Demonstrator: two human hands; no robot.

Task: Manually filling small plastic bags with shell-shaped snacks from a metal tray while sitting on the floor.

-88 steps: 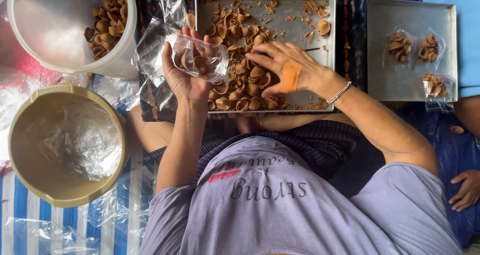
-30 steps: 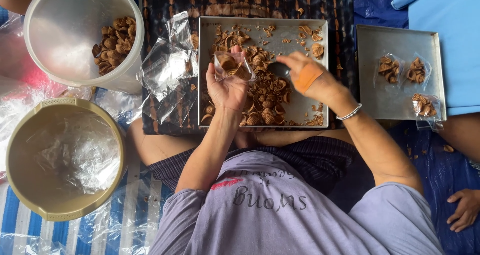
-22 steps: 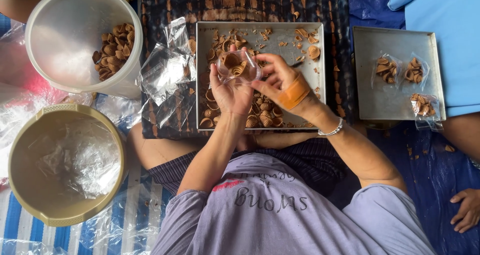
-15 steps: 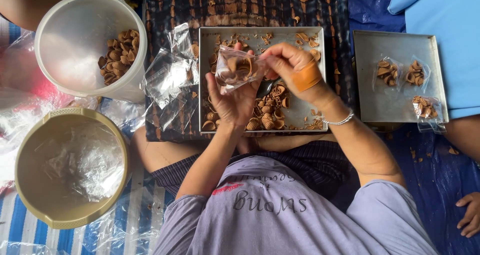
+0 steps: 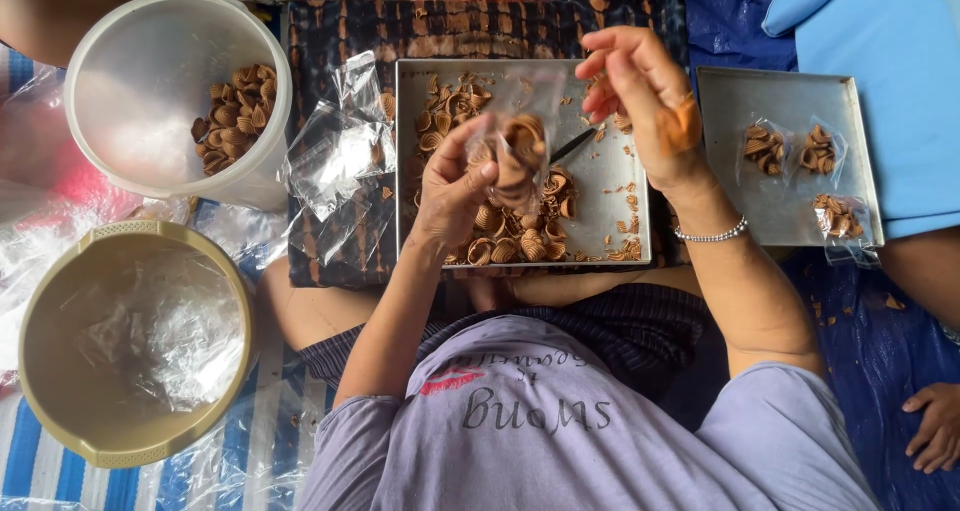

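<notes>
Golden-brown curled snacks (image 5: 520, 233) lie on a dull silver tray (image 5: 625, 196) at the middle of the frame, which rests on a cloth (image 5: 340, 31) patterned in dark navy and brown tie-dye streaks. At upper left a translucent white bucket (image 5: 140, 111) holds more brown pieces; below it sits a beige tub (image 5: 60, 411) lined with clear plastic. The shirt (image 5: 560, 441) at the bottom is pale lavender with dark lettering. Blue-and-white stripes (image 5: 30, 461) show at lower left, bright blue fabric (image 5: 890, 101) at upper right.

Left hand (image 5: 452, 186) holds clear bag (image 5: 515, 131) of snacks; right hand (image 5: 640, 91) raised above tray (image 5: 620, 186).
</notes>
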